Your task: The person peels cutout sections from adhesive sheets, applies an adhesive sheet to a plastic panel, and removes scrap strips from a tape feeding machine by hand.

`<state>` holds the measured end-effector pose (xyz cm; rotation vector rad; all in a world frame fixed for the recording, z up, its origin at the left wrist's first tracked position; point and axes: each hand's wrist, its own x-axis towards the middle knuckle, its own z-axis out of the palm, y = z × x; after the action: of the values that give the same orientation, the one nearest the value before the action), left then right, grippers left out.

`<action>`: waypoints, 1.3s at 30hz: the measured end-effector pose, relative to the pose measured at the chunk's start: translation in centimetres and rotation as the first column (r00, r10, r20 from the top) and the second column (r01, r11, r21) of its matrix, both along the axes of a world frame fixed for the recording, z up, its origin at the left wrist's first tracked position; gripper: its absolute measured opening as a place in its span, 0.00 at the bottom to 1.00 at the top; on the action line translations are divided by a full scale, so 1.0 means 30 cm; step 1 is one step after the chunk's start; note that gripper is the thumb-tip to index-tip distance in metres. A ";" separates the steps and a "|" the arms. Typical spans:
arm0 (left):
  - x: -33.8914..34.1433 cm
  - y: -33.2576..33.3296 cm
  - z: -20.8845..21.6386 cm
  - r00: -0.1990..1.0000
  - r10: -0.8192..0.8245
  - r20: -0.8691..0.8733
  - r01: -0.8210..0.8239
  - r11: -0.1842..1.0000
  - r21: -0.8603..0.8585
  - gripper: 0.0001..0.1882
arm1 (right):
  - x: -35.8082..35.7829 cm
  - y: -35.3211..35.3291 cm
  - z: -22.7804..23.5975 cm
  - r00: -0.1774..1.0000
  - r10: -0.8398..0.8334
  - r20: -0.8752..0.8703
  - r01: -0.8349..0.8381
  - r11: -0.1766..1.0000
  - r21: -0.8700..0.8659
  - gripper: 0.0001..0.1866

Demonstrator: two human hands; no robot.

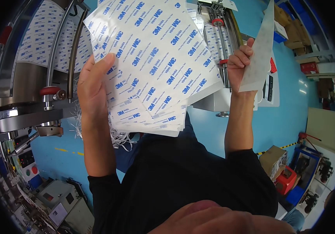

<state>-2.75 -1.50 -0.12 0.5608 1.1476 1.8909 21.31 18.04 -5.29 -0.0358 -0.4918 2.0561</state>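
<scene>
My left hand (94, 84) grips a stack of white adhesive sheets (155, 58) with blue print by its left edge. The thumb lies on top; the other fingers are hidden underneath. The sheets are fanned unevenly, with several corners showing at the bottom. Up on the right, my right hand (240, 64) is closed on a single whitish sheet (258, 58), held upright and seen nearly edge-on. The thumb stands up beside it. The two hands are well apart, and the single sheet does not touch the stack.
On the left stands a machine with steel rollers (58, 43) and a printed web (42, 35). Shredded white strips (120, 138) hang below the stack. Another roller machine (220, 35) is ahead. A cardboard box (272, 160) and a red container (286, 180) sit at the lower right.
</scene>
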 end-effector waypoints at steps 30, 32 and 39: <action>0.029 -0.065 0.047 0.997 0.074 -0.024 -0.074 0.997 -0.003 0.15 | -0.111 -0.126 0.071 0.700 -0.491 0.518 0.110 0.791 0.601 0.25; 0.041 -0.055 0.047 1.000 -0.016 -0.004 0.016 0.999 -0.040 0.15 | -0.149 -0.178 0.075 0.744 -0.434 0.509 0.055 0.798 0.600 0.24; 0.028 -0.070 0.046 0.998 -0.020 -0.059 0.014 0.995 -0.100 0.15 | -0.155 -0.224 0.083 0.722 -0.198 0.663 -0.187 0.867 0.463 0.07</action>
<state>-1.90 -3.60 1.26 0.5730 1.2642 1.8020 16.65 11.32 -2.80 -0.5199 -1.4950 1.7858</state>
